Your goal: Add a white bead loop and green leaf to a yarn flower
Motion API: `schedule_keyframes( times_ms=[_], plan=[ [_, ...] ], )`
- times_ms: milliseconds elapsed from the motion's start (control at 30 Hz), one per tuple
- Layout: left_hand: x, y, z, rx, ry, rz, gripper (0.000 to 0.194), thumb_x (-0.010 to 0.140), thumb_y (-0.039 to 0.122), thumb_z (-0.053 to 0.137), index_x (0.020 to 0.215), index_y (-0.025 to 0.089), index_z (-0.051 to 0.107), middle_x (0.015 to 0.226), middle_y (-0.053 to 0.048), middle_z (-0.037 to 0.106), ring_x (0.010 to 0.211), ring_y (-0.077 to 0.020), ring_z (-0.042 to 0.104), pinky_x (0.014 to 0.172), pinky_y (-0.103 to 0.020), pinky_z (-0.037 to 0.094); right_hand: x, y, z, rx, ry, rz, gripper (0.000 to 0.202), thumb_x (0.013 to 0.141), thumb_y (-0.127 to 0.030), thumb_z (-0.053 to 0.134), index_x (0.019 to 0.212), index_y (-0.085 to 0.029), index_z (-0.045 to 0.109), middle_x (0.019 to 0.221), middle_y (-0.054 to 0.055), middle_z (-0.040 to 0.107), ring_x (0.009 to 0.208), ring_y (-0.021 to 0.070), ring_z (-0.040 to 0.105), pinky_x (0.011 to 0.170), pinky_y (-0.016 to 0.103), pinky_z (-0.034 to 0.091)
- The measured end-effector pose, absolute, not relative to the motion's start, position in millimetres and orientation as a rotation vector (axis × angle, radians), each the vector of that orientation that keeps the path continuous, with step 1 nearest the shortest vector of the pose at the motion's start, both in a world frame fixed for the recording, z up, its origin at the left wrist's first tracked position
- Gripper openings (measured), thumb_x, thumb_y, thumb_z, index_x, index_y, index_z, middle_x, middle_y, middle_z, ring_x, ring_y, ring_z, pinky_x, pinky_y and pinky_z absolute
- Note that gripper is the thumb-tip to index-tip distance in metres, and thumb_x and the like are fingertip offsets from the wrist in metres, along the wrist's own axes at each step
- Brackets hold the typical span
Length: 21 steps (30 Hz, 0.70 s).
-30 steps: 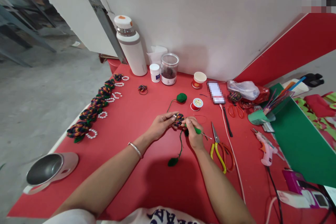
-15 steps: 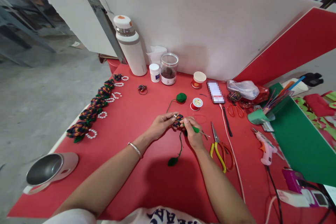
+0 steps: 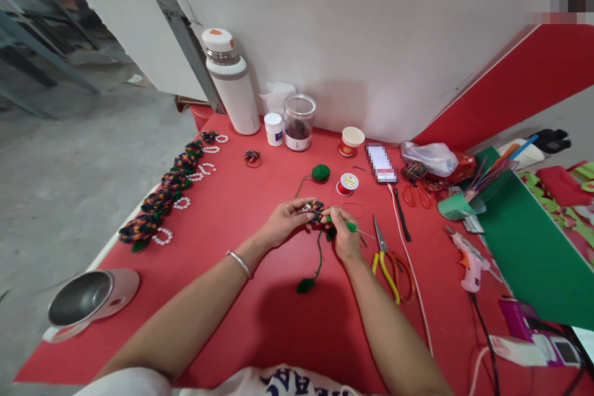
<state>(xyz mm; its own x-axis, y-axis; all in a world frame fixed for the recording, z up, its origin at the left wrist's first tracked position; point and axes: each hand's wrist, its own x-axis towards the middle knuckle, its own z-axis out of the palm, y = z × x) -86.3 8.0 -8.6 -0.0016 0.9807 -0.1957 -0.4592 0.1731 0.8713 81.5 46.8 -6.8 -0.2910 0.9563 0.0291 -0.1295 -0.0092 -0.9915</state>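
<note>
Between my hands is a small multicoloured yarn piece in dark, orange and red tones. My left hand pinches its left side, where a few pale beads show. In my right hand is a crochet hook with a green handle; its metal end points left onto the yarn piece. A green yarn cord with a leaf at its end hangs down toward me. Beyond my hands a ball of green yarn trails a strand toward them. A spool of red thread stands close by.
Finished-looking yarn pieces with bead loops line the left edge, above a metal mug. A white bottle and clear jar stand at the back. Scissors, a phone, a cable and a pink glue gun lie right.
My right hand has shifted slightly right and tilted the crochet hook, whose metal shaft now shows more across the yarn piece. My left hand stays almost where it was.
</note>
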Motion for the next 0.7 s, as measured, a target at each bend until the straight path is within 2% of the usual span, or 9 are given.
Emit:
schedule_keyframes(
  times_ms=[167,333,467,567,700],
  plan=[
    [-85.6,7.8,-3.2,0.599,0.901,1.310,0.050,0.072,0.027,0.085,0.117,0.013,0.070,0.104,-0.011,0.074,0.072,-0.0158,0.070,0.074,-0.032,0.058,81.9,47.4,-11.8,-0.935,-1.241,1.498,0.034,0.089,-0.052,0.063,0.080,-0.021,0.074,0.072,0.001,0.067,0.063,0.0131,0.060,0.059,0.025,0.047],
    [-86.5,9.1,-0.8,0.569,0.878,1.361,0.046,0.071,0.029,0.085,0.111,0.013,0.070,0.097,-0.010,0.073,0.069,-0.0212,0.073,0.063,-0.035,0.060,81.5,47.4,-14.5,-0.922,-1.170,1.524,0.032,0.088,-0.050,0.064,0.079,-0.020,0.072,0.069,0.000,0.066,0.058,0.0118,0.058,0.054,0.023,0.045],
    [-86.9,8.3,-2.1,0.604,0.871,1.373,0.052,0.073,0.025,0.084,0.120,0.017,0.065,0.101,-0.008,0.071,0.065,-0.0175,0.071,0.060,-0.033,0.061,81.8,47.4,-15.3,-0.927,-1.121,1.549,0.033,0.088,-0.051,0.064,0.079,-0.020,0.069,0.067,0.000,0.066,0.054,0.0117,0.056,0.049,0.023,0.043],
    [-86.3,7.0,-4.6,0.656,0.842,1.364,0.058,0.072,0.022,0.085,0.125,0.019,0.063,0.105,-0.008,0.071,0.071,-0.0165,0.071,0.064,-0.032,0.062,81.9,47.1,-14.7,-0.933,-1.094,1.572,0.034,0.088,-0.053,0.064,0.082,-0.020,0.068,0.067,0.000,0.067,0.054,0.0123,0.057,0.047,0.022,0.043],
    [-83.8,7.1,-7.1,0.685,0.845,1.372,0.057,0.070,0.019,0.086,0.123,0.016,0.064,0.103,-0.009,0.072,0.080,-0.0164,0.071,0.074,-0.030,0.061,81.4,47.1,-15.1,-0.919,-1.089,1.566,0.036,0.089,-0.054,0.062,0.083,-0.020,0.068,0.067,0.000,0.067,0.054,0.0119,0.057,0.049,0.023,0.045]
  ],
)
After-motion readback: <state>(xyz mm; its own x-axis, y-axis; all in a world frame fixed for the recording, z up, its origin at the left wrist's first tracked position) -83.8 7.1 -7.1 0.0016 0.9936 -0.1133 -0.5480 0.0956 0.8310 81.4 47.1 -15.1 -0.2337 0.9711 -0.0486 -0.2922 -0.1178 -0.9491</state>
